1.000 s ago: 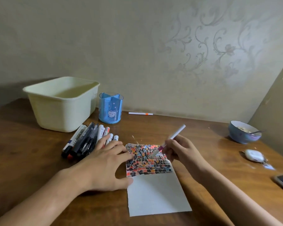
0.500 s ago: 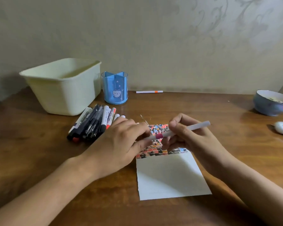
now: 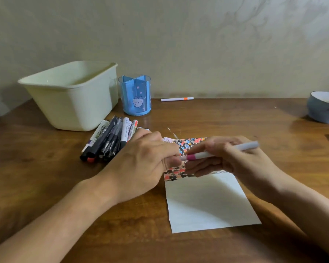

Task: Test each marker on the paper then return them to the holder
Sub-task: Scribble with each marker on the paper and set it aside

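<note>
White marker (image 3: 217, 151) pinched by both hands, left hand (image 3: 141, 164), right hand (image 3: 235, 160), pile marker (image 3: 98, 134) reading "WHITEBOARD"

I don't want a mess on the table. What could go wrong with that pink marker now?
The left hand and right hand hold the pink marker just above the paper. If the cap isn't on properly, ink might rub onto fingers. The marker pile lies loose right beside the left hand, so a nudge could roll some away.

Holder (image 3: 134, 95) stands right of the tub (image 3: 72, 95), markers (image 3: 110, 139) before them, paper (image 3: 207, 202) further right.
</note>
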Demonstrator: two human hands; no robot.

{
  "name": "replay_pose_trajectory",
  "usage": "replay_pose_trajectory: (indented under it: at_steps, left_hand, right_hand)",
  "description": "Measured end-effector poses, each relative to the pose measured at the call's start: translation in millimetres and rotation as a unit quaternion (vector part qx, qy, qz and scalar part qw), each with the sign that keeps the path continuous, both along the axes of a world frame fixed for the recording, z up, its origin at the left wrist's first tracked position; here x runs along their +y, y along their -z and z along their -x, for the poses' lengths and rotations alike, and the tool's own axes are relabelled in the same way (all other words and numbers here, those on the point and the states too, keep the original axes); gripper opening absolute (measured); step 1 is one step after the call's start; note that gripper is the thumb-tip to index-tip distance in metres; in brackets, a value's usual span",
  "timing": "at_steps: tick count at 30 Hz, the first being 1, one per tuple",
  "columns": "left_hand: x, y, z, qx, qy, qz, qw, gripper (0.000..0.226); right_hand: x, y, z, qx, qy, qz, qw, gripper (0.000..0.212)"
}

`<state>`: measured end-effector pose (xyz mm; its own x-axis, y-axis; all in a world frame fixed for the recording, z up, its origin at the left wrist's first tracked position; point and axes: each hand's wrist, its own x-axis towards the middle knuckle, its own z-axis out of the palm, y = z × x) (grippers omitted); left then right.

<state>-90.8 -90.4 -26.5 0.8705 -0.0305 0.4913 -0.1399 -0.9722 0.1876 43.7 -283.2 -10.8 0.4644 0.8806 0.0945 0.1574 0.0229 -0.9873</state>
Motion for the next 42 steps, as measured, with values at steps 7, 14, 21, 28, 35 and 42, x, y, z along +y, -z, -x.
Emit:
replay_pose_trajectory:
  at_steps: [7, 14, 21, 28, 35, 42]
  left_hand:
    - [24.6, -21.4, 6.2, -0.014, -0.054, 0.13, 0.99, 0.027]
    - [15.8, -5.6, 2.4, 0.072, -0.037, 0.02, 0.996, 0.023]
    - [6.8, -8.8, 6.4, 0.243, -0.088, -0.103, 0.961, 0.091]
    - [-2.2, -4.9, 5.8, 0.239, -0.082, -0.116, 0.961, 0.096]
    - [-1.1, -3.4, 6.1, 0.239, -0.075, -0.098, 0.963, 0.095]
    - [-1.6, -2.9, 5.6, 0.232, -0.074, -0.1, 0.965, 0.095]
  right_hand:
    - [-10.6, -5.6, -18.8, -0.002, 0.03, -0.011, 0.999, 0.033]
    - [-2.0, 9.0, -12.0, -0.074, 0.029, 0.031, 0.996, 0.016]
    - [0.1, 14.3, -6.1, -0.147, 0.066, 0.018, 0.987, 0.008]
    - [6.7, 24.3, 9.9, -0.196, 0.058, 0.025, 0.979, 0.002]
    - [7.6, 26.3, 13.7, -0.206, 0.074, 0.033, 0.975, 0.012]
    - [9.4, 26.7, 15.5, -0.221, 0.089, 0.039, 0.97, 0.013]
